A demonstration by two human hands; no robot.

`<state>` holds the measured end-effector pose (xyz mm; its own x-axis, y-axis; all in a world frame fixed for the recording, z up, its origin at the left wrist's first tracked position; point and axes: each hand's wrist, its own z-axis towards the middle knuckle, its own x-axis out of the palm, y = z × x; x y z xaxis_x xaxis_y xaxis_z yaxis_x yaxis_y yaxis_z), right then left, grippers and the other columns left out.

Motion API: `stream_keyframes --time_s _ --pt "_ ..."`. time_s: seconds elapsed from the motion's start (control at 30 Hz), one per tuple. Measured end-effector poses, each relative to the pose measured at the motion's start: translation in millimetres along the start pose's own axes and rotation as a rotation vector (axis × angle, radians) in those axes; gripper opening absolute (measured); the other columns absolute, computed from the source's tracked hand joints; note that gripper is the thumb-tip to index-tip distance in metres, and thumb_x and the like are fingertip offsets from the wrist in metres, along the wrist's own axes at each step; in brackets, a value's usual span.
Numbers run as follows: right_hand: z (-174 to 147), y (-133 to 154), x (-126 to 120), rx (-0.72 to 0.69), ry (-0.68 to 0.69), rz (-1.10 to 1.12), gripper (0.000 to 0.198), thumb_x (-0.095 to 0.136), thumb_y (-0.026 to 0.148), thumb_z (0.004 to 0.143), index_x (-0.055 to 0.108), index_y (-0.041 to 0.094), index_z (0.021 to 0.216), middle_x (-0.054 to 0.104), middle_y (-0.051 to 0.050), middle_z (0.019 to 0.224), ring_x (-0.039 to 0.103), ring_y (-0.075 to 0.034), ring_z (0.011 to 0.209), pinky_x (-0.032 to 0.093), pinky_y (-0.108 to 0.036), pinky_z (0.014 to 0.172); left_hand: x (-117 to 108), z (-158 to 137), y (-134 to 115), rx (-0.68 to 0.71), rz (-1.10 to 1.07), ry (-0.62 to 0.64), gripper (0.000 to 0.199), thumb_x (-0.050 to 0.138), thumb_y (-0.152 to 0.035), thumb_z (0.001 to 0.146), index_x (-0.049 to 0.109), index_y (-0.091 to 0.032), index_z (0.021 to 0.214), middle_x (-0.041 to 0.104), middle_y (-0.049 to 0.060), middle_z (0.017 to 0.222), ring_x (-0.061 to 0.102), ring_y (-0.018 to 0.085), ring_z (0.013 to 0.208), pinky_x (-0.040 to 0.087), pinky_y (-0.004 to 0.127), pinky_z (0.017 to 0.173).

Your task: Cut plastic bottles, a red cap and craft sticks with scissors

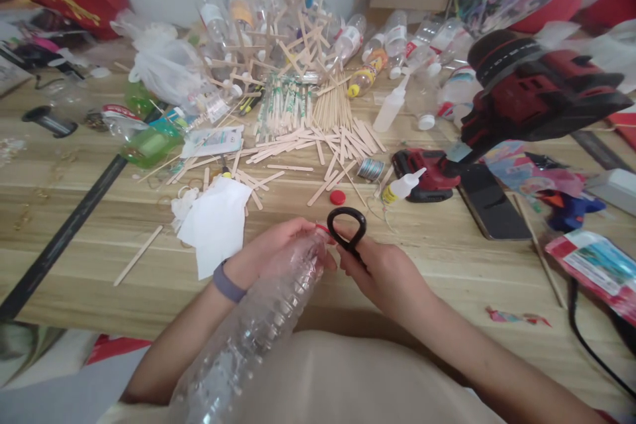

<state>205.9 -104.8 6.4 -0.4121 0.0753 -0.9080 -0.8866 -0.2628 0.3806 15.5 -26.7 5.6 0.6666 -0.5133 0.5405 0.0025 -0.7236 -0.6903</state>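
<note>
A large clear plastic bottle (pixel 258 321) with a ribbed body lies slantwise across my lap, its neck pointing up toward the table. My left hand (pixel 278 248) is wrapped around the bottle near its neck, where a red ring (pixel 322 230) shows. My right hand (pixel 385 275) is closed on what look like scissors (pixel 346 212); one black handle loop sticks up and the blades are hidden by the fingers. Both hands meet at the bottle's mouth. Just beyond them a red bottle cap (pixel 337 197) lies on the wooden table (pixel 278 202).
Wooden craft sticks (pixel 318 139) and several empty bottles (pixel 348 40) crowd the back. White paper (pixel 218 218) lies left. On the right are a glue bottle (pixel 405 185), a red-black power drill (pixel 527 89) standing tall, a phone (pixel 491 202) and a black cable (pixel 576 324).
</note>
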Motion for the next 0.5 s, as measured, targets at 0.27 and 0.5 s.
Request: stream_keyframes --time_s 0.27,0.5 --pt "8 23 -6 -0.043 0.225 -0.465 0.063 0.059 0.006 0.079 0.053 0.006 0.142 0.076 -0.006 0.074 0.069 -0.019 0.050 0.036 -0.028 0.037 13 -7 -13 -0.017 -0.030 -0.013 0.026 0.057 -0.033 0.089 0.069 -0.012 0.079 0.068 0.005 0.072 0.061 0.017 0.066 0.048 0.032 0.069" --pt "14 35 -7 -0.030 0.279 -0.500 0.067 0.053 0.001 0.077 0.049 0.003 0.144 0.078 -0.008 0.084 0.071 -0.017 0.056 0.046 -0.026 0.042 4 -9 -14 0.041 0.095 0.006 0.023 0.060 -0.037 0.087 0.069 -0.016 0.079 0.068 0.003 0.072 0.059 0.017 0.064 0.047 0.029 0.064"
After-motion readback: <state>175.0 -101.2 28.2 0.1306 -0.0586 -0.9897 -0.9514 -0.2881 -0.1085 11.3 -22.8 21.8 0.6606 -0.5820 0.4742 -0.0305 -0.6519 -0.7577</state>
